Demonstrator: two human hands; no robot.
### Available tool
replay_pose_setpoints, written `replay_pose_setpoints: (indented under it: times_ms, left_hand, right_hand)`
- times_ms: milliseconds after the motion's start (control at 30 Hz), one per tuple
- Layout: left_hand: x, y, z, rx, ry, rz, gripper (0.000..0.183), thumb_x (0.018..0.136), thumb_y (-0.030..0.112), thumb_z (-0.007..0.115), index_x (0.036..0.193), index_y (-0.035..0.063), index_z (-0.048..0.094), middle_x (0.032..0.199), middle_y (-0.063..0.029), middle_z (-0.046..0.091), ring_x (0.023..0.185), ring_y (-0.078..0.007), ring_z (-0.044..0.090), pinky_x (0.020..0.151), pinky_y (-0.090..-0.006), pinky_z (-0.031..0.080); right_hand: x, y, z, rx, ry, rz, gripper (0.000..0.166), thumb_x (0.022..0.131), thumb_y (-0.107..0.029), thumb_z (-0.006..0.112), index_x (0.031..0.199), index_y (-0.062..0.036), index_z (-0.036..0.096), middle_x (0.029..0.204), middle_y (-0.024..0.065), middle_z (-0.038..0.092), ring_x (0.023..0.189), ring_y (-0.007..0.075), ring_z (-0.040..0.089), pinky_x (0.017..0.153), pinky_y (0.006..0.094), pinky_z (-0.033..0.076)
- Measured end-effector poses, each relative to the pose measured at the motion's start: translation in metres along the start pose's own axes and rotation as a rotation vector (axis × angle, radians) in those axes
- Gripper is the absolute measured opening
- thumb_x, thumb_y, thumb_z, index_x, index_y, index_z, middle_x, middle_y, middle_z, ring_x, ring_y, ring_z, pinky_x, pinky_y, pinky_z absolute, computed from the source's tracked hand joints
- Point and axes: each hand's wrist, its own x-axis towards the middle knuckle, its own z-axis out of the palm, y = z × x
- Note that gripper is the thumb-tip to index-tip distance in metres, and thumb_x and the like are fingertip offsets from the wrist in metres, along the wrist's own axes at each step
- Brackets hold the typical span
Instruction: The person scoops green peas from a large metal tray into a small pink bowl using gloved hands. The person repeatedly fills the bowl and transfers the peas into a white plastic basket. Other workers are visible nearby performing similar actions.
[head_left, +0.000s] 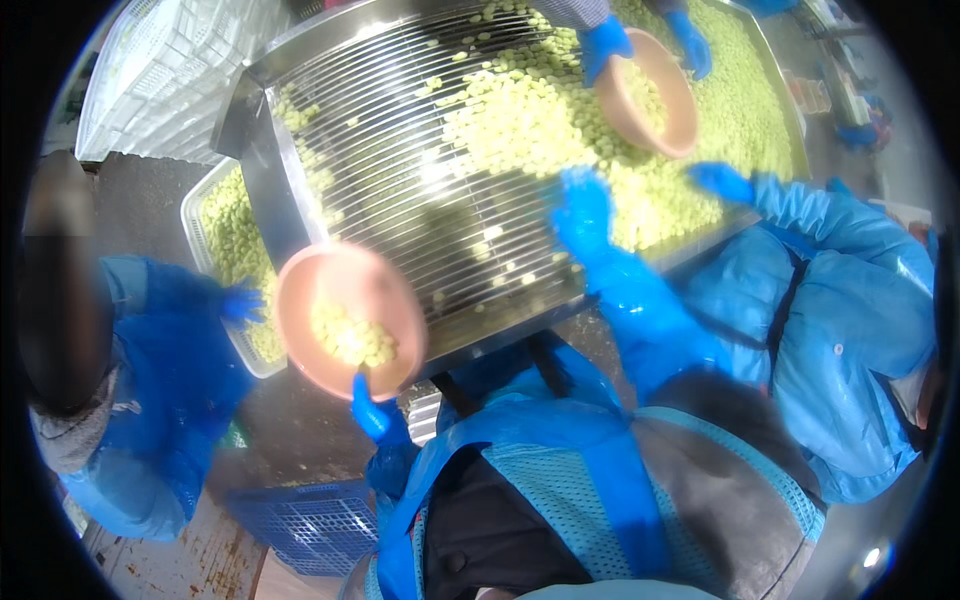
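Observation:
My left hand (370, 405), in a blue glove, grips the near rim of a pink plastic bowl (300, 300). A small heap of pale green fruit pieces, perhaps grapes or beans, lies in the bowl. The bowl is tilted over the left end of a slatted metal sorting table (375, 172). My right hand (583, 206), gloved in blue and blurred, is over the bars at the near edge of a large heap of the same pieces (517, 124). It holds nothing that I can see, and its fingers are blurred.
A white basket (191, 217) of green pieces stands left of the table, beside a co-worker's gloved hand (244, 301). Stacked white crates (172, 75) stand behind. Across the table, a co-worker's gloved hand holds another pink bowl (686, 112). Another co-worker reaches in from the right (720, 182). A blue crate (307, 525) is below.

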Motion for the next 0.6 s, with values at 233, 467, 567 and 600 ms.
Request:
replay_pose_setpoints:
  times_ms: [233,467,567,600]
  left_hand:
    - [0.013,-0.011,0.016,0.132,-0.092,-0.067,0.046,0.095,0.027,0.056,0.130,-0.0027,0.050,0.122,-0.0151,0.058,0.110,-0.0285,0.059,0.092,-0.0430,0.050]
    - [0.016,-0.012,0.024,0.232,-0.145,-0.071,0.047,0.095,0.023,0.055,0.132,-0.0033,0.047,0.123,-0.0179,0.058,0.109,-0.0294,0.059,0.093,-0.0408,0.049]
    - [0.036,-0.024,-0.003,0.231,-0.133,-0.015,0.047,0.093,0.030,0.055,0.130,0.0010,0.049,0.120,-0.0166,0.060,0.106,-0.0317,0.061,0.088,-0.0442,0.052]
    - [0.043,-0.028,-0.014,0.298,-0.112,-0.019,0.047,0.093,0.031,0.056,0.129,0.0017,0.049,0.120,-0.0165,0.060,0.105,-0.0323,0.061,0.083,-0.0455,0.054]
  right_hand:
    - [-0.006,0.017,0.025,0.345,-0.296,-0.022,0.064,0.088,-0.032,0.062,0.144,-0.0086,0.039,0.137,0.0166,0.046,0.117,0.0327,0.050,0.097,0.0453,0.044]
    - [0.146,0.012,0.010,0.145,0.145,0.179,0.069,0.093,-0.037,0.054,0.152,-0.0205,0.022,0.156,0.0233,0.015,0.140,0.0410,0.025,0.110,0.0595,0.024]
    - [0.136,-0.043,0.024,-0.035,-0.078,0.019,0.065,0.096,-0.045,0.047,0.153,-0.0281,0.020,0.160,0.0110,0.009,0.146,0.0403,0.008,0.111,0.0684,0.004]
    - [0.122,-0.054,0.029,-0.059,-0.112,-0.131,0.064,0.095,-0.046,0.048,0.152,-0.0310,0.022,0.160,0.0076,0.013,0.146,0.0393,0.007,0.112,0.0678,0.002]
